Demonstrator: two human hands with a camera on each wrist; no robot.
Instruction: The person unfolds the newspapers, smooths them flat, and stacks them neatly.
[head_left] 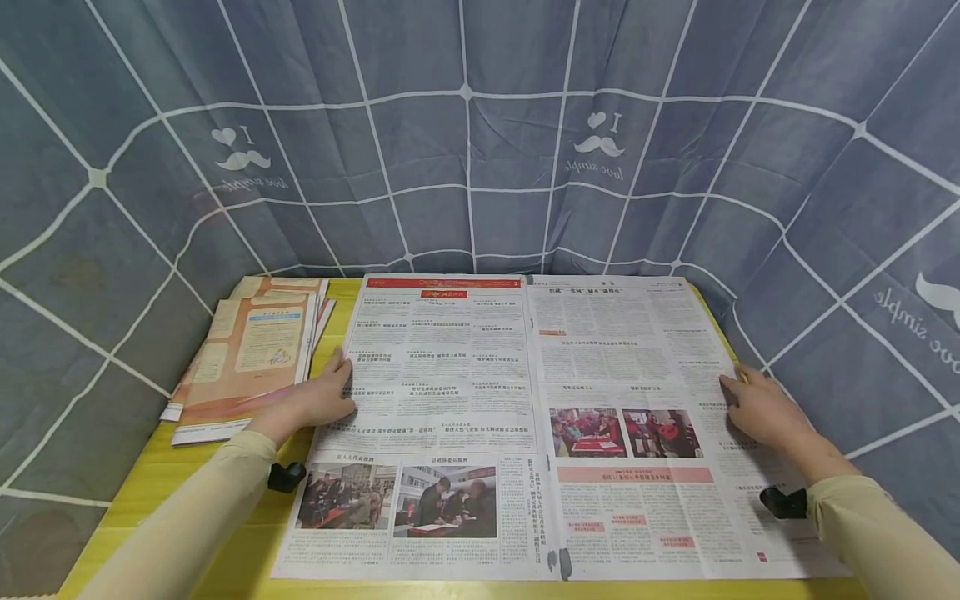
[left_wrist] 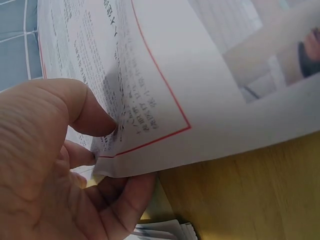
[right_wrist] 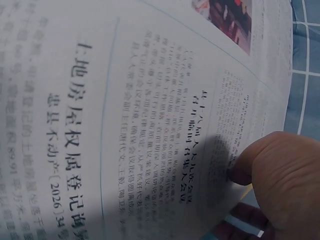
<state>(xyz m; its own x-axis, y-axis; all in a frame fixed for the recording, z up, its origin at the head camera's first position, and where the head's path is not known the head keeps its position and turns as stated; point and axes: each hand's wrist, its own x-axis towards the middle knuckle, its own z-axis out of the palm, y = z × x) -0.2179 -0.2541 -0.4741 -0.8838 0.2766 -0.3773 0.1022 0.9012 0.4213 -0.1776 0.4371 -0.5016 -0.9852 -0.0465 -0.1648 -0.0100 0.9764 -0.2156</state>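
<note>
A spread newspaper [head_left: 465, 417] lies across the table, its centre fold near the middle of the head view and printed columns and photos on both pages. At its left edge my left hand [head_left: 318, 398] pinches the paper; in the left wrist view the thumb is on top and other fingers of the hand [left_wrist: 40, 155] are beneath the lifted edge. On the opposite side my right hand [head_left: 768, 417] grips the right edge. The right wrist view has the thumb of that hand [right_wrist: 280, 180] on the page, which bends upward, with fingers partly hidden behind it.
Left of the newspaper a stack of folded papers [head_left: 255, 358] with an orange top sheet sits on the yellow tabletop [head_left: 150, 492]. A blue-grey checked curtain [head_left: 420, 167] hangs close behind and along both sides. Black camera mounts [head_left: 287, 477] are on the wrists.
</note>
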